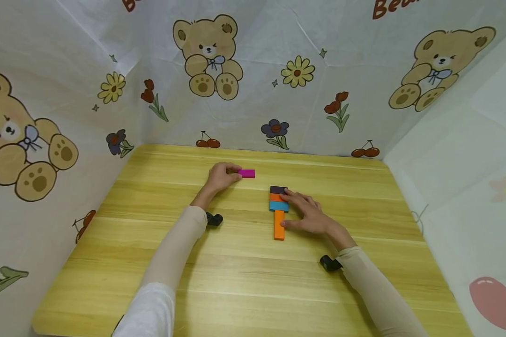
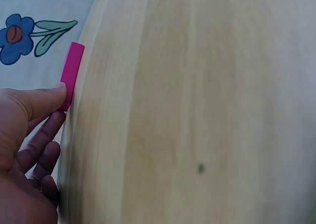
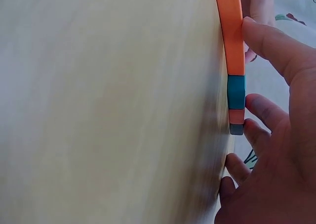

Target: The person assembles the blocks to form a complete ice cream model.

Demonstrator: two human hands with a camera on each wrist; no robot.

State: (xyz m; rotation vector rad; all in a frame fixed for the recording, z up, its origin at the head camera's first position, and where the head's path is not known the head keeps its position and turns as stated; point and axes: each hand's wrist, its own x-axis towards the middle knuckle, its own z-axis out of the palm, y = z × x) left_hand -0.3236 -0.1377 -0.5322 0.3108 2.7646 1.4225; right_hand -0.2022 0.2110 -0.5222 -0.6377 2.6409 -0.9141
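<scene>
Between thumb and fingertips, my left hand [image 1: 221, 178] pinches a magenta block [image 1: 248, 173] by its left end, toward the back of the table. To its right, three blocks lie crosswise, side by side: a dark block [image 1: 276, 189], an orange block [image 1: 274, 197] and a blue block [image 1: 278, 206]. A second orange block [image 1: 279, 229] runs lengthwise from the blue one toward the front, like a handle. My right hand [image 1: 309, 216] is spread along their right side. Its thumb touches the lengthwise orange block, and its fingertips rest at the crosswise ones.
The blocks lie on a wood-grain table [image 1: 244, 290]. A white cloth [image 1: 253, 107] printed with bears and flowers stands behind the table and along its sides. Small black devices [image 1: 330, 263] sit at both wrists, by the sleeve ends.
</scene>
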